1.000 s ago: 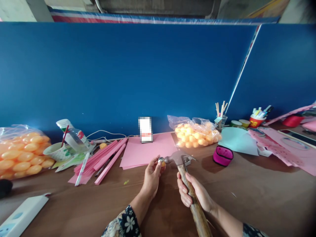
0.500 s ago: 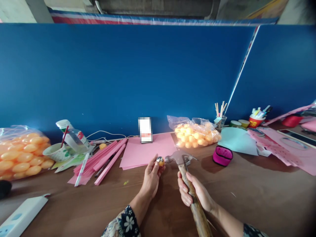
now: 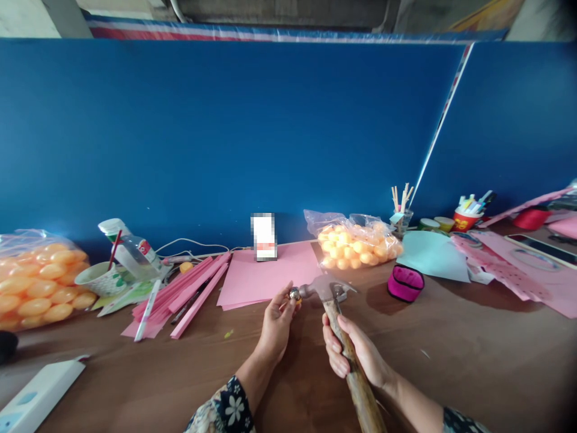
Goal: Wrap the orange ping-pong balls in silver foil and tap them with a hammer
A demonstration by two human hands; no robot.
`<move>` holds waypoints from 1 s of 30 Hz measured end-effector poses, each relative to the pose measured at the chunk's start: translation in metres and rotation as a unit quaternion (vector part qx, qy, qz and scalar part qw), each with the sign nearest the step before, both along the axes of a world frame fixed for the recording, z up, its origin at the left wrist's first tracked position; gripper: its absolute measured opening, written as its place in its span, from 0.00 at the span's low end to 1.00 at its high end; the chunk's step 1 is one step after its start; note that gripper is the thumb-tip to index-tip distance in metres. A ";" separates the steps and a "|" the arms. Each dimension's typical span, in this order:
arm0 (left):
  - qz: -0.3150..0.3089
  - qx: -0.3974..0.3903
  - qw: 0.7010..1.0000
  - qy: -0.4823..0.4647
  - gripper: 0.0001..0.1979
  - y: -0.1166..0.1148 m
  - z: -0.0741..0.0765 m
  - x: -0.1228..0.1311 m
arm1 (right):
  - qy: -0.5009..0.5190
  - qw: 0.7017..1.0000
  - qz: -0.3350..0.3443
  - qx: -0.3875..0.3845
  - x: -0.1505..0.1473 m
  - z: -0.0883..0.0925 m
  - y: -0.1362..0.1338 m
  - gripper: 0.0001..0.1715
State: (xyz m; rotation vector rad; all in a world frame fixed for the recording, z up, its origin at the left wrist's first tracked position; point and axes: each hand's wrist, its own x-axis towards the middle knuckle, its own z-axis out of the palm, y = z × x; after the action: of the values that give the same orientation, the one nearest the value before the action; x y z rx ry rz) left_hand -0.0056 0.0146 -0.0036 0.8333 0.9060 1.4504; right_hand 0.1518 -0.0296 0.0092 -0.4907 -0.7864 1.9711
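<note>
Claw hammer (image 3: 332, 314) in front of you, its face turned left, was lined up with a small shiny ball (image 3: 294, 294) over the tabletop (image 3: 288, 403); you could not have told from this view whether the two touched. Your right grip (image 3: 364, 355) was closed around the wooden handle, fingers curled firmly about it. Your left grip (image 3: 276, 325) was narrowed to a pinch on the ball (silvery on top, with some orange showing below), holding it between thumb and fingers.

Just beyond your left grip lay pink sheets (image 3: 265, 276), with a pixelated upright rectangle (image 3: 264, 236) at their back edge. Past the hammer's head you had a clear bag of yellow-orange balls (image 3: 356, 243), and to the right of it a magenta item with black edging (image 3: 406, 282). Pink strips (image 3: 198, 287) fanned out on your left, a white pen (image 3: 148, 310) across them. Farther left stood a tilted paper cup (image 3: 99, 279) and a leaning plastic bottle (image 3: 137, 249). Behind everything rose a blue panel (image 3: 225, 132).
</note>
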 end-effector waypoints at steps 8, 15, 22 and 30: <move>0.015 0.006 1.000 0.014 0.24 0.001 -0.002 0.000 | -0.003 1.000 -0.001 0.009 0.000 0.000 0.000 0.15; 0.014 -0.004 0.999 -0.033 0.23 0.002 -0.002 0.001 | 0.009 1.000 -0.012 0.002 0.001 0.000 0.001 0.14; -0.015 -0.003 0.999 -0.050 0.25 -0.001 0.001 0.001 | -0.002 1.000 -0.008 0.012 0.000 0.000 0.000 0.15; 0.001 -0.008 1.000 0.005 0.23 -0.001 0.003 0.001 | 0.005 1.000 -0.008 0.007 0.001 -0.002 0.001 0.14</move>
State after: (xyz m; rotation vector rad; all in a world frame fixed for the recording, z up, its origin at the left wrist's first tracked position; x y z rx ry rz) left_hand -0.0047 0.0137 -0.0008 0.8284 0.9241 1.4396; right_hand 0.1526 -0.0289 0.0074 -0.4764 -0.7869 1.9517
